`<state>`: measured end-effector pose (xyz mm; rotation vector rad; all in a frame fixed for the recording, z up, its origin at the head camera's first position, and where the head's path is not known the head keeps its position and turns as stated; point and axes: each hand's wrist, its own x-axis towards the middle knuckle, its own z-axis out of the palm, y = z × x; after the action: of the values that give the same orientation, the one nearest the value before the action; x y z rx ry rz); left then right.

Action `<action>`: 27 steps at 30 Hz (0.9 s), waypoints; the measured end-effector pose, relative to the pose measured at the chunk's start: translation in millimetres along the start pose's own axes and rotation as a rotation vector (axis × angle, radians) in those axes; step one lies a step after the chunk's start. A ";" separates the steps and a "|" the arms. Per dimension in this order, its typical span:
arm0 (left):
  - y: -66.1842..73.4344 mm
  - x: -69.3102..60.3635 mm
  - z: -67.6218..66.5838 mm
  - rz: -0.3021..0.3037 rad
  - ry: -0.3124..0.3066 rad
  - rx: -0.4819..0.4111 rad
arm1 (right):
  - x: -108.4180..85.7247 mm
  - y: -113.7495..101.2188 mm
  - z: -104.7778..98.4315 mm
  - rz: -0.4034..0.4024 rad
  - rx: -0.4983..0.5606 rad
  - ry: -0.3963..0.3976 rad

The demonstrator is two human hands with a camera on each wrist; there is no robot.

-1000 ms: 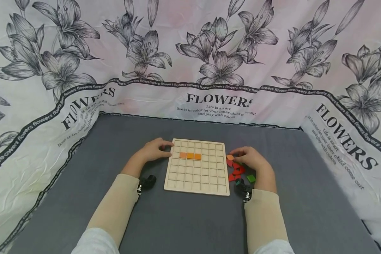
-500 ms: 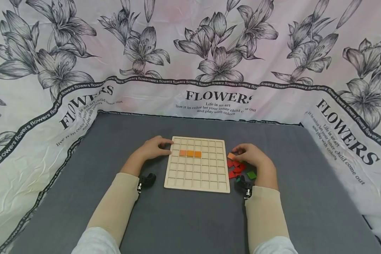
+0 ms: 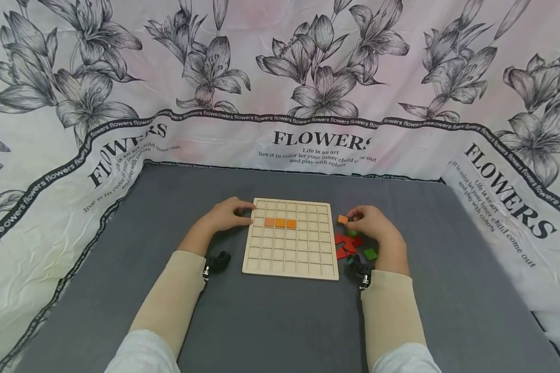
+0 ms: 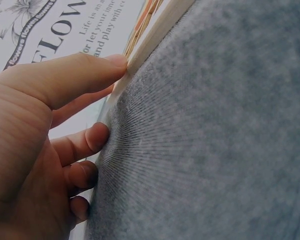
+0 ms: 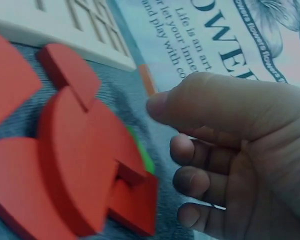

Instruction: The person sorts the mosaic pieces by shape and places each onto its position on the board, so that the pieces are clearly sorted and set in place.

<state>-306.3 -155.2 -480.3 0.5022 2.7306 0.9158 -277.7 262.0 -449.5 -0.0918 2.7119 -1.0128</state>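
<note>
The left hand (image 3: 222, 214) touches the left edge of the wooden grid board (image 3: 280, 267) with thumb and forefinger tips, its fingers relaxed. In the left wrist view, this hand's thumb (image 4: 85, 75) rests against the board's edge (image 4: 152, 42). Three orange squares (image 3: 280, 223) sit side by side in one row of the grid. Right of the board, the right hand (image 3: 372, 223) pinches an orange tile (image 3: 343, 219) between thumb and finger. In the right wrist view, the tile (image 5: 147, 80) shows as a thin strip beyond the thumb.
Red pieces (image 3: 349, 246) lie in a pile beside the board's right edge, some overlapping. A green piece (image 3: 352, 233) shows behind them, and a green square (image 3: 370, 254) lies to their right. Patterned cloth (image 3: 322, 147) hangs around the grey table (image 3: 280, 321).
The right hand has moved slightly away from the red pile towards the far side with the orange tile, uncovering a green piece. The left hand stays at the board's edge.
</note>
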 end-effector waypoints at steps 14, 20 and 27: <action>1.2 -0.2 -0.6 -0.002 -0.004 0.001 | -5.6 -24.0 -10.6 -0.113 0.101 0.119; -0.5 1.5 -1.5 0.006 0.004 0.013 | -0.3 -47.7 4.2 -0.174 0.086 0.057; 0.1 -0.6 0.9 -0.005 0.002 -0.004 | 5.5 -60.2 24.5 -0.214 0.024 0.014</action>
<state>-305.5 -154.8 -480.9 0.4941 2.7301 0.9208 -278.5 200.0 -429.2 -0.3795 2.7458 -1.1055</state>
